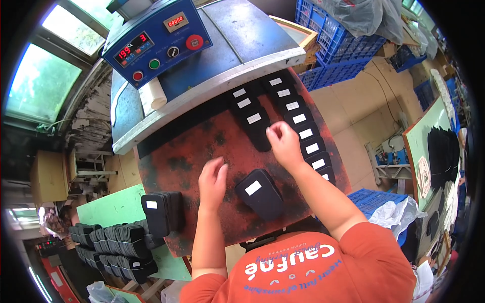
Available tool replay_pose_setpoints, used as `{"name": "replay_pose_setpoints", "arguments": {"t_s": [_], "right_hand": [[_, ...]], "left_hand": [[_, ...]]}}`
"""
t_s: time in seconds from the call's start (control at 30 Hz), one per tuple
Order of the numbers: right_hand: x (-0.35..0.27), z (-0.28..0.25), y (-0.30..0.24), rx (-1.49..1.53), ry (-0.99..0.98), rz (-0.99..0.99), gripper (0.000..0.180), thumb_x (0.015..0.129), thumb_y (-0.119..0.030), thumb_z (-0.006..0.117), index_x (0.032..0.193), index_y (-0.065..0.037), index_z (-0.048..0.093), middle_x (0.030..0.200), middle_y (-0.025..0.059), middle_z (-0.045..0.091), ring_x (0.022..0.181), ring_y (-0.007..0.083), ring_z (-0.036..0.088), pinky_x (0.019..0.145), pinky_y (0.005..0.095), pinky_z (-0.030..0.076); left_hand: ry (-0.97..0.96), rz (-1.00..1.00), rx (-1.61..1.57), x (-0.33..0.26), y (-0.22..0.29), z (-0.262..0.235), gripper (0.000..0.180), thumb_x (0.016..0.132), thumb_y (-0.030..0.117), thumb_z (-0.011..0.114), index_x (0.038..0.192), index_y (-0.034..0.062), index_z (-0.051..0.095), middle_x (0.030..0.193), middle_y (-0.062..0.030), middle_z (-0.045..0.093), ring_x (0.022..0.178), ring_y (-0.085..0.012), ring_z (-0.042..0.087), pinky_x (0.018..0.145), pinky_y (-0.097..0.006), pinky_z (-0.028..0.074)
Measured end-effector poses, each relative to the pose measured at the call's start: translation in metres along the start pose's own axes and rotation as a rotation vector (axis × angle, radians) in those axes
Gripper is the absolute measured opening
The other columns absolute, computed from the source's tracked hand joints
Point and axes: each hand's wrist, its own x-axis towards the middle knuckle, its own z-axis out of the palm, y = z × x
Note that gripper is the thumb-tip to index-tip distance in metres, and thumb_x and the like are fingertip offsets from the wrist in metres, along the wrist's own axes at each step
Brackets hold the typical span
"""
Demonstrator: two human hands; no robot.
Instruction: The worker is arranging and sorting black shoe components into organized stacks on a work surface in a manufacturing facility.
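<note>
My right hand (284, 145) is closed, thumb and fingertips together, over the near end of a row of black, flat, fabric-like pieces (259, 132) with white labels. Anything between its fingertips is too small to make out. To the left, my left hand (212, 183) is held above the reddish, dark-blotched work surface (189, 146), its fingers stretched and thumb apart, with nothing in it. Between my forearms lies a black labelled stack (261, 202). A longer overlapping row of labelled black pieces (298, 119) runs along the right side. Another labelled stack (169, 214) sits at the left edge.
A blue machine with a control panel (159, 43) and a pale-edged plate (212, 81) stands beyond the work surface. Piles of black pieces (118, 242) rest on a green table (113, 204) at left. Blue crates (343, 48) are at far right, another (371, 202) at near right.
</note>
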Motion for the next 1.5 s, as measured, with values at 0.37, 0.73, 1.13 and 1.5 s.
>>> {"name": "replay_pose_setpoints", "arguments": {"t_s": [0.37, 0.73, 1.13, 1.5], "right_hand": [[-0.074, -0.032, 0.001, 0.910, -0.774, 0.712, 0.060, 0.070, -0.019, 0.077, 0.118, 0.001, 0.046, 0.115, 0.0118, 0.053, 0.107, 0.0183, 0.052, 0.090, 0.0323, 0.044], [-0.095, -0.062, 0.006, 1.261, -0.619, 0.637, 0.076, 0.068, -0.029, 0.079, 0.126, -0.009, 0.035, 0.119, 0.0076, 0.049, 0.112, 0.0195, 0.049, 0.095, 0.0345, 0.042], [-0.088, -0.108, 0.005, 1.330, -0.441, 0.652, 0.069, 0.070, -0.027, 0.077, 0.126, -0.012, 0.039, 0.117, 0.0064, 0.052, 0.110, 0.0207, 0.050, 0.092, 0.0387, 0.044], [-0.070, -0.149, 0.020, 1.391, -0.437, 0.646, 0.063, 0.074, -0.027, 0.068, 0.127, -0.004, 0.041, 0.118, 0.0137, 0.053, 0.107, 0.0284, 0.054, 0.093, 0.0428, 0.044]], "left_hand": [[-0.038, -0.338, -0.610, -0.085, 0.029, 0.036, 0.049, 0.084, 0.003, 0.057, 0.128, -0.0057, 0.036, 0.114, -0.0108, 0.053, 0.102, -0.0166, 0.054, 0.087, -0.028, 0.044], [0.199, 0.386, 0.469, -0.069, 0.071, 0.056, 0.039, 0.074, 0.012, 0.071, 0.108, -0.0031, 0.058, 0.093, -0.0103, 0.053, 0.068, -0.0180, 0.055, 0.059, -0.027, 0.047], [0.149, -0.077, -0.385, -0.053, 0.092, 0.104, 0.020, 0.076, 0.002, 0.068, 0.095, -0.0010, 0.061, 0.078, -0.0019, 0.058, 0.063, -0.0091, 0.054, 0.053, -0.021, 0.046], [0.173, -0.442, -0.426, 0.039, 0.008, 0.110, 0.027, 0.084, 0.010, 0.060, 0.105, -0.0059, 0.054, 0.072, -0.0038, 0.057, 0.050, -0.0063, 0.049, 0.042, -0.019, 0.039]]}}
